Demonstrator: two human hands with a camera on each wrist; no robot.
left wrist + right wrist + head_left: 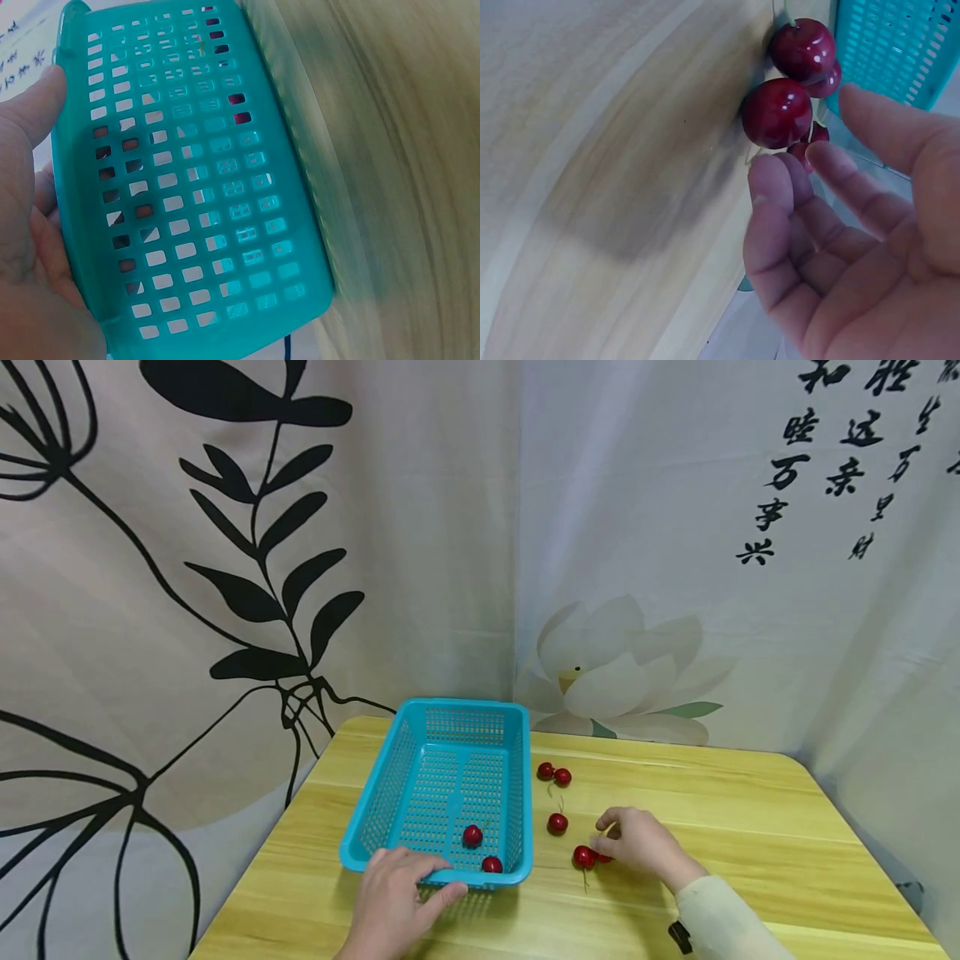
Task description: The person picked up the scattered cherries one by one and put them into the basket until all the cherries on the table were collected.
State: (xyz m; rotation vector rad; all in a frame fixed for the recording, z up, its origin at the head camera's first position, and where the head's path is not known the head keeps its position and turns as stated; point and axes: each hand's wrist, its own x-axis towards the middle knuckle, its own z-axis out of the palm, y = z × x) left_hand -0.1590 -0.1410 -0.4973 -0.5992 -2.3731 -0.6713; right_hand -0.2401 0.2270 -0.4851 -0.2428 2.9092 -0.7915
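Note:
A blue plastic basket (367, 792) with a perforated wall sits on the table. My left hand (397, 897) grips its near rim, thumb outside and fingers over the inside. Two dark red cherries, one (472, 836) behind the other (492, 865), lie inside at the near end. To the right of the basket, my right hand (637, 843) hovers with loosely bent fingers and an empty gap between thumb and fingertips. Just at those fingertips are a cherry (583, 857) with a stem and another (603, 857) partly hidden by the hand. In the right wrist view a cherry (777, 113) is closest to the fingers.
Farther back on the wooden table (720, 810) lie a single cherry (557, 823) and a pair, one cherry (545, 771) beside another (562, 777). A printed curtain (450, 568) hangs right behind the table's back edge.

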